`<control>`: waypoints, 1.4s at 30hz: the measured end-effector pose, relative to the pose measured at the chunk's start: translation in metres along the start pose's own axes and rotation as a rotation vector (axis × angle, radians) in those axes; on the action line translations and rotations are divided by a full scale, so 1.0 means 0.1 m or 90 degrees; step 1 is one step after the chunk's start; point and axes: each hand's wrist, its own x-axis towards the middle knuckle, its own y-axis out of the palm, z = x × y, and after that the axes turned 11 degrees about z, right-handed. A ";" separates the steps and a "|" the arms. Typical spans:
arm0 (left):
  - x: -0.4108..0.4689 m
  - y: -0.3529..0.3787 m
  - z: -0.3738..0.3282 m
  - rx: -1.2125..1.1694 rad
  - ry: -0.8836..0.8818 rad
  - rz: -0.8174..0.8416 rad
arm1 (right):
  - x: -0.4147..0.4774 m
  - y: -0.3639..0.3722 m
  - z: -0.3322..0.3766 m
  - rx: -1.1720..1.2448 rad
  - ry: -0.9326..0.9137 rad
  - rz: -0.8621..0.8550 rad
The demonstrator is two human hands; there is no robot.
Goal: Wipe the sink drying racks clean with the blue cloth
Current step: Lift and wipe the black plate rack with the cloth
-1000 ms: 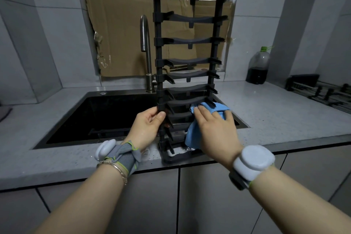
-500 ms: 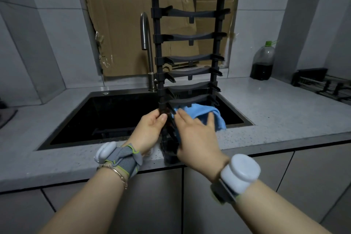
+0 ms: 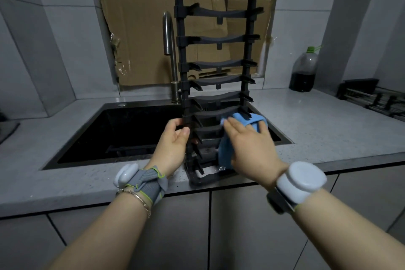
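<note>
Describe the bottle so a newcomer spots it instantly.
Start at the sink; follow the counter right to the back wall. The bottle stands there upright: clear plastic, green cap, dark liquid low inside, unlike the flat dark rack lying to its right.

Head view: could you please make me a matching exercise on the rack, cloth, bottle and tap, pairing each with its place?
Things:
1. rack
2. cloth
3. bottle
4. tap

Places:
A. at the back edge of the sink
B. pressed on a low rung by the right hand
C. far right on the counter, by the wall
D. upright at the counter's front edge, its post held by the left hand

Pairs: 1-D, 2-B, 3-C, 4-A
</note>
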 end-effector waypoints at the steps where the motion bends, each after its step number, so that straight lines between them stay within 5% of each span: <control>1: 0.01 0.00 0.01 -0.019 -0.016 -0.004 | -0.01 0.01 -0.04 -0.011 0.011 -0.003; 8: 0.00 0.01 -0.01 -0.035 -0.018 0.019 | 0.02 0.06 0.22 0.027 0.009 -0.030; 15: -0.03 0.00 -0.05 -0.014 0.008 0.030 | -0.04 -0.02 0.46 0.371 -0.201 -0.039; 20: -0.04 0.03 -0.06 0.017 -0.001 0.001 | 0.08 0.10 0.23 0.149 -0.127 -0.140; 25: -0.07 0.07 -0.05 0.019 -0.013 -0.022 | 0.14 0.32 0.08 0.085 -0.096 -0.337; 31: -0.08 0.11 0.02 -0.043 -0.020 -0.031 | 0.04 0.45 0.07 0.212 -0.037 -0.393; 36: -0.11 0.14 0.10 -0.109 -0.009 -0.037 | 0.04 0.50 0.24 0.553 -0.024 -0.492; 42: -0.15 0.13 0.17 -0.145 0.014 0.008 | 0.07 0.68 0.68 0.802 -0.051 -0.344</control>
